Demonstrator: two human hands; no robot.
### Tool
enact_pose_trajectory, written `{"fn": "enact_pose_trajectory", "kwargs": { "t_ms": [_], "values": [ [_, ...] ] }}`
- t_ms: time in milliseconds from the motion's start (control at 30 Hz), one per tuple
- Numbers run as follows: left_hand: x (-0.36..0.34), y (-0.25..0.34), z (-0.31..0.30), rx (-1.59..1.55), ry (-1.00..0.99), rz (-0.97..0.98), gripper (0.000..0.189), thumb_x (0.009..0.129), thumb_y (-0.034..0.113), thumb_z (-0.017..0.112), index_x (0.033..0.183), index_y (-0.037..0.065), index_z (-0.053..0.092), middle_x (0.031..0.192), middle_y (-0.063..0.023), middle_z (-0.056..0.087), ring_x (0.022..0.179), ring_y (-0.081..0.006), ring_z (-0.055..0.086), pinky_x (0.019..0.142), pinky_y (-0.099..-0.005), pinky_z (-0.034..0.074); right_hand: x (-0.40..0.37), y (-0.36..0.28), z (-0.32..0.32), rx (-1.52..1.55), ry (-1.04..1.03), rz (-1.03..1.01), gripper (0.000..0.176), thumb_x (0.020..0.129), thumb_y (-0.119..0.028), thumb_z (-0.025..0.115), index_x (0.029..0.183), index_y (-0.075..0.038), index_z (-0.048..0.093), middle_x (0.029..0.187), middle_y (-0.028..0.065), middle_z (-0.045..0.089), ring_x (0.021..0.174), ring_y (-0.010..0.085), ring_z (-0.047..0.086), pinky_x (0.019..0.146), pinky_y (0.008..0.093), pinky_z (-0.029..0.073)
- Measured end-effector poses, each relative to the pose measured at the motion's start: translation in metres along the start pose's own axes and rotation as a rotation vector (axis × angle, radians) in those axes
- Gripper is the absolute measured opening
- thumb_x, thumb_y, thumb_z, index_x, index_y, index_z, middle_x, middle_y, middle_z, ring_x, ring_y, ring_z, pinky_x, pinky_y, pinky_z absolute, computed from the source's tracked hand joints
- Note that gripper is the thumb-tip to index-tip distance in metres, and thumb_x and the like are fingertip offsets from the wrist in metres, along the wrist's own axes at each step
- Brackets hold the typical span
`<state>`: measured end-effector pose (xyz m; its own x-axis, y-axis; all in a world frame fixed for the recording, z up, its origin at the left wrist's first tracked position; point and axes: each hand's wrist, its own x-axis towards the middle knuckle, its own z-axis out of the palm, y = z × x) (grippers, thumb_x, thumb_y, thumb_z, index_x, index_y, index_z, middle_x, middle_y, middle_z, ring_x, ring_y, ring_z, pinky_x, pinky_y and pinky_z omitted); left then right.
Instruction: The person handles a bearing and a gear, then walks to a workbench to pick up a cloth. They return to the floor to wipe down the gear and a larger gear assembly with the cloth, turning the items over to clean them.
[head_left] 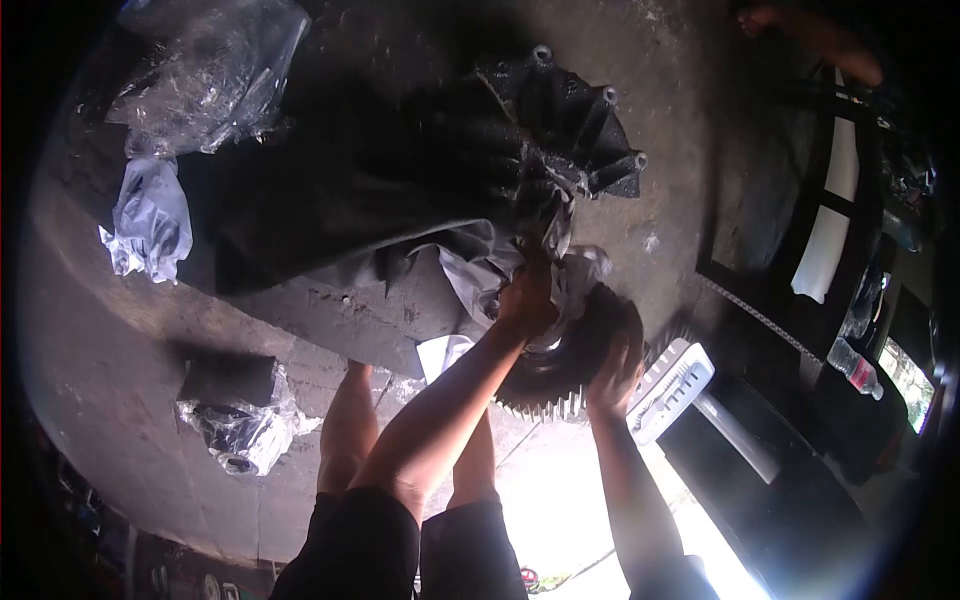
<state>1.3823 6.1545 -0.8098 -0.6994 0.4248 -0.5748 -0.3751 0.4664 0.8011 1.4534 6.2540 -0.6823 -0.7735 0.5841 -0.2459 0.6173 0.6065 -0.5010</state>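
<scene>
A large dark toothed gear is held up in front of me, its teeth showing along the lower edge. My right hand grips its right rim. At the gear's upper side, my left hand is closed on a crumpled pale cloth, which also bunches up against the gear. Just beyond the hands lies a black ribbed metal housing with several bolt bosses. A dark sheet spreads to the left of the cloth.
Clear plastic wrapping and a white crumpled bag lie at the left. A plastic-wrapped part rests on the floor below them. A white slotted plastic crate and a plastic bottle are at the right.
</scene>
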Motion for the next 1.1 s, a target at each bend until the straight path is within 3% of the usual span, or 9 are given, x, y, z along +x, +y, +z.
{"fn": "enact_pose_trajectory", "kwargs": {
  "t_ms": [100,200,233,433,600,700,800,900,1100],
  "values": [
    [-0.005,0.005,0.0,-0.001,-0.107,-0.018,0.056,0.078,0.008,0.064,0.133,0.007,0.051,0.121,-0.0237,0.059,0.111,-0.0458,0.057,0.091,-0.0512,0.051,0.003,-0.008,0.0,0.049,-0.008,-0.051,0.05,0.104,-0.03,0.033,0.142,0.0,0.047,0.139,0.0242,0.052,0.131,0.0387,0.049,0.109,0.0432,0.037],
    [-0.011,0.021,-0.007,0.288,-0.206,0.59,0.045,0.078,0.008,0.065,0.123,0.01,0.06,0.123,-0.0178,0.061,0.117,-0.0427,0.055,0.094,-0.0488,0.052,0.003,-0.004,-0.002,-0.097,-0.032,-0.148,0.051,0.104,-0.031,0.033,0.143,0.001,0.043,0.142,0.0242,0.049,0.131,0.0382,0.049,0.11,0.0436,0.037],
    [-0.022,0.028,-0.007,0.224,-0.083,0.636,0.042,0.076,0.009,0.071,0.117,0.011,0.065,0.121,-0.0118,0.063,0.123,-0.0388,0.05,0.096,-0.0468,0.051,0.005,-0.004,-0.001,-0.082,-0.027,-0.165,0.051,0.105,-0.03,0.034,0.142,0.003,0.044,0.142,0.0254,0.048,0.13,0.0399,0.049,0.109,0.0441,0.038],
    [-0.107,0.009,-0.05,0.056,-0.164,0.644,0.041,0.073,0.01,0.076,0.113,0.011,0.065,0.114,-0.0114,0.061,0.119,-0.034,0.051,0.106,-0.0458,0.039,0.0,0.004,0.011,0.192,0.0,0.022,0.05,0.104,-0.028,0.039,0.142,0.003,0.044,0.141,0.0256,0.049,0.129,0.0404,0.049,0.108,0.0451,0.039],
    [-0.12,-0.005,-0.042,0.117,-0.258,0.548,0.042,0.075,0.012,0.073,0.116,0.009,0.064,0.122,-0.0122,0.059,0.123,-0.0351,0.049,0.107,-0.0459,0.042,-0.007,-0.002,0.006,0.05,-0.072,-0.181,0.057,0.104,-0.038,0.041,0.146,0.001,0.04,0.139,0.0229,0.052,0.129,0.0348,0.051,0.108,0.0428,0.039],
    [-0.077,0.033,-0.039,0.202,-0.178,0.539,0.041,0.076,0.01,0.068,0.117,0.007,0.064,0.133,-0.0161,0.054,0.127,-0.0396,0.045,0.105,-0.0463,0.045,-0.004,-0.012,0.001,0.053,-0.09,-0.245,0.048,0.104,-0.023,0.041,0.143,0.005,0.041,0.14,0.0264,0.05,0.126,0.0412,0.052,0.107,0.0449,0.04],
    [-0.015,-0.001,-0.013,0.265,-0.138,0.441,0.042,0.082,0.008,0.06,0.124,0.006,0.059,0.133,-0.0188,0.054,0.125,-0.0382,0.048,0.103,-0.0428,0.047,-0.002,-0.012,0.0,-0.051,-0.105,-0.291,0.047,0.103,-0.019,0.041,0.142,0.006,0.041,0.14,0.0255,0.051,0.126,0.0412,0.052,0.107,0.0446,0.041],
    [0.005,-0.043,-0.005,0.15,-0.232,0.093,0.043,0.086,0.006,0.053,0.129,0.003,0.054,0.13,-0.0225,0.055,0.118,-0.0372,0.054,0.101,-0.0414,0.047,0.002,-0.009,0.002,-0.015,-0.087,-0.272,0.05,0.103,-0.024,0.04,0.145,0.001,0.04,0.139,0.0204,0.054,0.126,0.036,0.054,0.107,0.0428,0.041],
    [-0.094,-0.073,-0.002,0.075,-0.068,0.001,0.042,0.088,0.009,0.054,0.13,0.004,0.052,0.12,-0.0242,0.058,0.106,-0.0372,0.057,0.097,-0.0438,0.046,0.003,-0.005,0.006,0.005,-0.054,-0.181,0.048,0.102,-0.026,0.041,0.143,0.0,0.045,0.135,0.0211,0.057,0.125,0.0342,0.056,0.104,0.0419,0.044]
  ]
}}
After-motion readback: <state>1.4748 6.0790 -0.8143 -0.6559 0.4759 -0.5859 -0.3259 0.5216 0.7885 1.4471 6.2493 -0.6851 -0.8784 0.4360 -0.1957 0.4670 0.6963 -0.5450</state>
